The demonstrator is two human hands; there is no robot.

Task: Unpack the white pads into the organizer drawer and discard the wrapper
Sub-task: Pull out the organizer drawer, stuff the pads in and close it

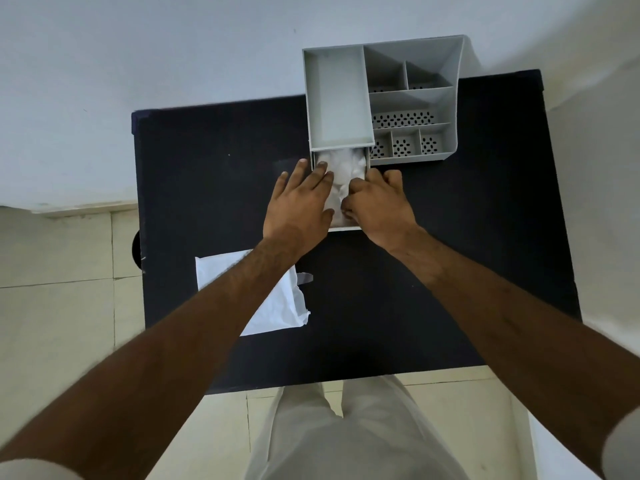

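Pressing white pads point(341, 174) into drawer point(346, 229), long axis front-back: left hand point(300, 202) spread flat, right hand point(375, 202) grip curled, contents untellable.

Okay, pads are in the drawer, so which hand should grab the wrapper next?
Probably the left hand. The white wrapper lies on the black table directly under the left forearm, on that side. The right hand would have to cross over.
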